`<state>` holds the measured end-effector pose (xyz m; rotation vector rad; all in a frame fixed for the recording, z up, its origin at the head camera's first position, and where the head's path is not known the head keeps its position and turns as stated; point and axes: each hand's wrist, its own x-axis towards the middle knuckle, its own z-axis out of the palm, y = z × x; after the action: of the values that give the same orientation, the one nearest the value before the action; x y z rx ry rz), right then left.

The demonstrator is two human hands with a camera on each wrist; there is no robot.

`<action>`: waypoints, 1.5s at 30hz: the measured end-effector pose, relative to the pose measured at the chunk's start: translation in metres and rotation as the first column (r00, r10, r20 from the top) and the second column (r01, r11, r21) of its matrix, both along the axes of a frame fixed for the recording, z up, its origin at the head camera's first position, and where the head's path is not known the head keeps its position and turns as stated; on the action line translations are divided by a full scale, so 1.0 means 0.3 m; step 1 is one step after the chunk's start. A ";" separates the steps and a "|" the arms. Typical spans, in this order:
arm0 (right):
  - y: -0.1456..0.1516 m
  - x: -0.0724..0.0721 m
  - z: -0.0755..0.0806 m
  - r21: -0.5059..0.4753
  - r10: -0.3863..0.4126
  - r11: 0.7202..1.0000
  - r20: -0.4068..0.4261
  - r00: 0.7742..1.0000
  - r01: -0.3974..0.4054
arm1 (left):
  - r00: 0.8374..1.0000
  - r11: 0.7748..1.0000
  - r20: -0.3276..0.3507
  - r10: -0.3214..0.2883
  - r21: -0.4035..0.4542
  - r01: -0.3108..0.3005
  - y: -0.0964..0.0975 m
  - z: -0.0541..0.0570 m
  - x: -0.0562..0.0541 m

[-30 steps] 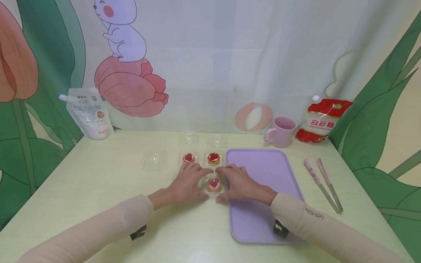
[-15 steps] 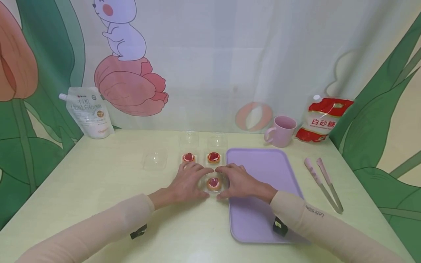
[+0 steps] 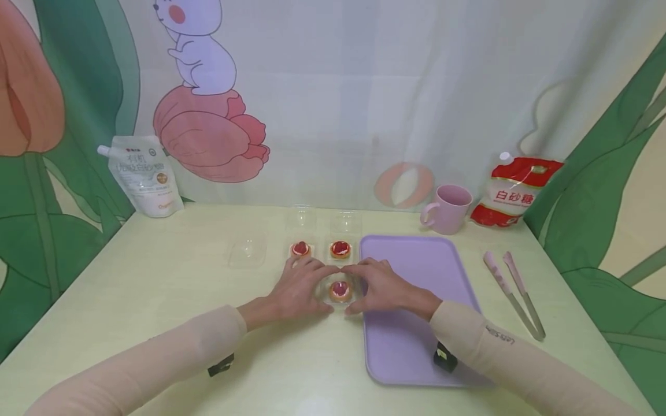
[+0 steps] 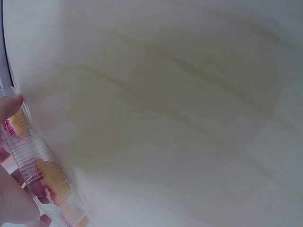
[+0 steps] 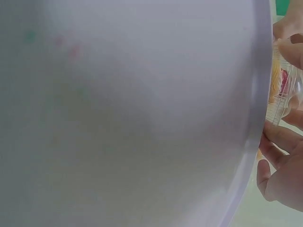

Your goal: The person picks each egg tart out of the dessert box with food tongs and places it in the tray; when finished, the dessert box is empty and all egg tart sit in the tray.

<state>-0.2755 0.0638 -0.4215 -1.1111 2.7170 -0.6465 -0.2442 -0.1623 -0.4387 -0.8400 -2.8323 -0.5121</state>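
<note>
A small tart (image 3: 340,292) with a red topping sits in a clear plastic box (image 4: 28,153) at the middle of the table. From the left, my left hand (image 3: 299,289) grips the box's side, thumb at the near edge and fingers at the far edge. My right hand (image 3: 385,290) holds the opposite side in the same way, over the tray's left rim. The two index fingertips nearly meet behind the tart in the head view. Just beyond the hands, two more red-topped tarts, a left one (image 3: 300,249) and a right one (image 3: 340,249), sit in clear boxes with raised lids (image 3: 346,222).
A purple tray (image 3: 416,346) lies right of the boxes, with pink-handled tongs (image 3: 515,294) beyond it. A clear plastic container (image 3: 247,252) is at left. Along the back stand a pink mug (image 3: 448,209), a red-and-white sugar bag (image 3: 512,193) and a white pouch (image 3: 145,179).
Both hands stay around the box, with only slight finger movement. The head view has shifted a little, so the whole scene sits slightly further right.
</note>
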 end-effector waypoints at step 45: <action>-0.009 -0.039 0.031 0.081 0.149 0.987 -0.108 0.983 -0.141 | 0.999 0.999 0.023 0.034 -0.002 -0.033 0.002 0.012 0.008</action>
<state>-0.2873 0.0612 -0.4122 -1.3508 2.6941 -0.4721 -0.2418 -0.1617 -0.4351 -0.7906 -2.8634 -0.5179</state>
